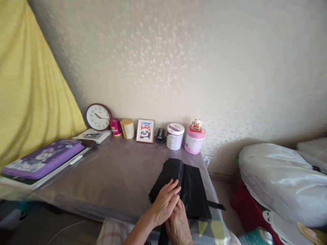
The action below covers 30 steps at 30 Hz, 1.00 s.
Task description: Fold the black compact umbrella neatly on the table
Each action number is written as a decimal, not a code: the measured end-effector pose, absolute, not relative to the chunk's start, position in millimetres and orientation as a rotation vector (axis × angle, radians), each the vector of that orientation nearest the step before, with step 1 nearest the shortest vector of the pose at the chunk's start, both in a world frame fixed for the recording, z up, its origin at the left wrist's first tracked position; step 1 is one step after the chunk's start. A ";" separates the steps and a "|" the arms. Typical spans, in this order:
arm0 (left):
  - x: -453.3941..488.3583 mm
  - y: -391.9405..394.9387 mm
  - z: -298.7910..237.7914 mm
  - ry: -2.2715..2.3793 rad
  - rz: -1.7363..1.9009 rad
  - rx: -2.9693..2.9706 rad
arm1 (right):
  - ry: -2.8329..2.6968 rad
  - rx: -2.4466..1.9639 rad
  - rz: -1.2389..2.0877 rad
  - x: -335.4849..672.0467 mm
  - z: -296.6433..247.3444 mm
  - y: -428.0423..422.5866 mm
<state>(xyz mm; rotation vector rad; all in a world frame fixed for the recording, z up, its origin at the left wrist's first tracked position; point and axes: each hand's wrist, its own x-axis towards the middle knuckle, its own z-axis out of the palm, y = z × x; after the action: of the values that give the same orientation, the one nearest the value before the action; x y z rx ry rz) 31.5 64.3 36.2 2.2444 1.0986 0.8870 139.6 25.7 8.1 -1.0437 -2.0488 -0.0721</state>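
Observation:
A black folded plastic bag lies on the table near its right front corner. My left hand rests flat on the bag's near left part, fingers stretched out together and pointing up and right. My right hand sits just below and partly under the left, back of the hand up, fingers tucked against the bag's near edge; what they grip is hidden. A black strap sticks out from the bag's right side.
Along the wall stand a round clock, a pink tin, a gold tin, a panda picture frame, a white tub and a pink jar. A purple case lies left. White bags fill the right.

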 end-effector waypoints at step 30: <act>17.9 83.0 36.2 1.319 0.915 2.135 | -2.099 -1.149 0.074 139.4 15.0 24.5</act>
<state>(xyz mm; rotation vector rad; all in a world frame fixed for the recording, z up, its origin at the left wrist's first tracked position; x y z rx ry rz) 17.9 83.0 36.2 2.1350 1.3186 0.9147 139.4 24.5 15.0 -1.1492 -2.0994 0.0739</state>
